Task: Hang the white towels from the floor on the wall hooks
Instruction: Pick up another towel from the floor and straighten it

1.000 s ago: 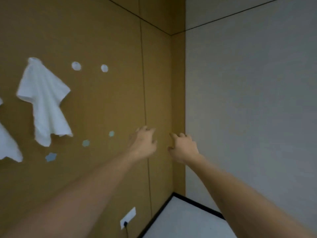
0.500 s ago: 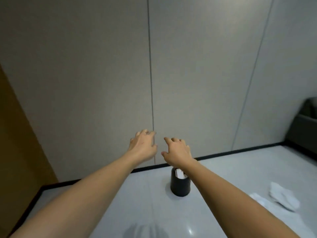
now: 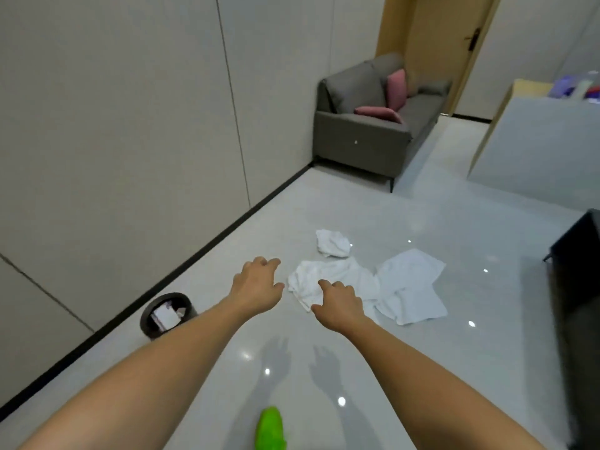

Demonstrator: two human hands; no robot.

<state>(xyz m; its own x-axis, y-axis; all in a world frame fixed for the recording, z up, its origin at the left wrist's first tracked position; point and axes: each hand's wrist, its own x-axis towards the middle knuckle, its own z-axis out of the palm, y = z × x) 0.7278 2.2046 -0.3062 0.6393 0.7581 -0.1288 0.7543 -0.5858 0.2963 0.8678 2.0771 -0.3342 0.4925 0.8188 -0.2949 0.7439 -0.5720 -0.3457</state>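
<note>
Three white towels lie crumpled on the pale tiled floor: a small one (image 3: 333,243) farthest away, a middle one (image 3: 328,277), and a larger flat one (image 3: 409,286) to the right. My left hand (image 3: 258,285) is stretched out in front of me, fingers spread and holding nothing, left of the middle towel. My right hand (image 3: 339,303) is also open and overlaps the near edge of the middle towel in the view, well above the floor. The wall hooks are out of view.
A black waste bin (image 3: 167,315) stands by the grey wall at the left. A grey sofa (image 3: 367,133) with pink cushions sits at the back. A dark piece of furniture (image 3: 576,287) fills the right edge. A green object (image 3: 270,428) shows at the bottom.
The view has swung right and down, from the brown wall with hung towels, past the grey wall and bin, to the floor with the towels. Both hands stay outstretched and open.
</note>
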